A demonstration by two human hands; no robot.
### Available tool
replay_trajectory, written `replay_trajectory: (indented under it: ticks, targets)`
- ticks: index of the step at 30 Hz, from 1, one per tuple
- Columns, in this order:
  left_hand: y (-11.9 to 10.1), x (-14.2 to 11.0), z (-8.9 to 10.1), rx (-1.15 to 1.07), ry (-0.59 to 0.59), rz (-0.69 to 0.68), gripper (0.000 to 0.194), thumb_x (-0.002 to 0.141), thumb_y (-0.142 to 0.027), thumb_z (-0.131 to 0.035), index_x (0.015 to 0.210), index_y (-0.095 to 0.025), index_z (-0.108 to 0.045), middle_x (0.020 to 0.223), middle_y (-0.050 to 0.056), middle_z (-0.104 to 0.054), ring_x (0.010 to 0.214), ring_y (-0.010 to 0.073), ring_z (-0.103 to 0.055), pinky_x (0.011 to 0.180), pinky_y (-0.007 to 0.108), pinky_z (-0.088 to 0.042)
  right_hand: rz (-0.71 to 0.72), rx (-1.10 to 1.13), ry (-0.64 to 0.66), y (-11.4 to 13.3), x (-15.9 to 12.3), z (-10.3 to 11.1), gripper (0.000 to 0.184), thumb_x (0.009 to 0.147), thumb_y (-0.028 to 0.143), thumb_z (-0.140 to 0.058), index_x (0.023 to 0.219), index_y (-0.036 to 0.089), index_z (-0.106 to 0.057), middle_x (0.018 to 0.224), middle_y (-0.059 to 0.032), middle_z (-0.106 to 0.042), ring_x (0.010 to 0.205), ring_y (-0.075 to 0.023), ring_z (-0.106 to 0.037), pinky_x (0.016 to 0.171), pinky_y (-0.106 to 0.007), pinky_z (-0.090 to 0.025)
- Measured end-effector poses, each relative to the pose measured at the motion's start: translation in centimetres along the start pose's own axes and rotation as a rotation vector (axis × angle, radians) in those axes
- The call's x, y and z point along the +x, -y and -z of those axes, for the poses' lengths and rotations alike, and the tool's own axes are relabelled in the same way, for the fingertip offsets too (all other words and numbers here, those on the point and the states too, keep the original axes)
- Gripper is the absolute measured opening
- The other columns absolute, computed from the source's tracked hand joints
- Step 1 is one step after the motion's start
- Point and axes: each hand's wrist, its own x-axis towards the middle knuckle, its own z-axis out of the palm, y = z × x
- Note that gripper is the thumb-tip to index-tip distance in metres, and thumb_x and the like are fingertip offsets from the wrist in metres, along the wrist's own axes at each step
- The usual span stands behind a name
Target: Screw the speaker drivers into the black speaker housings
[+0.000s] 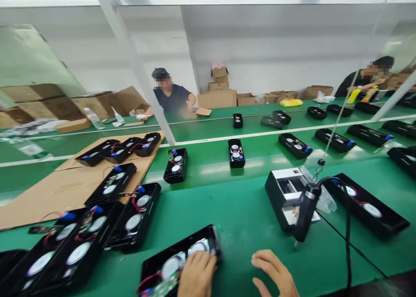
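Note:
A black speaker housing lies at a slant on the green bench below me, its inside facing up. Two round silver speaker drivers, red wires and a green circuit board show inside it. My left hand is closed over the housing's near side, fingers together by the upper driver; its thumb is hidden. To the right, my right hand hovers above the bench, fingers curved and apart, holding nothing. Beyond it hangs a black electric screwdriver, in front of a black-and-white screw feeder.
More open housings stand at left, some on a cardboard sheet. Another housing lies right of the feeder. Several sit along the green conveyor. A black cable droops at right. Two people work across the line, near cardboard boxes.

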Motion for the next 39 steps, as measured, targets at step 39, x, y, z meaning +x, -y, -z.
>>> replay_trajectory:
  ticks: [39]
  targets:
    - [-0.7, 1.4, 3.5, -0.293, -0.082, 0.354, 0.018, 0.104, -0.019, -0.069, 0.121, -0.021, -0.067, 0.125, 0.009, -0.07, 0.126, 0.024, -0.073, 0.113, 0.046, -0.063, 0.132, 0.005, 0.864, -2.1, 12.5, -3.8, 0.013, 0.105, 0.02, -0.072, 0.108, 0.02, -0.084, 0.103, -0.0044, -0.087, 0.094, -0.019, -0.08, 0.085, -0.031, -0.054]
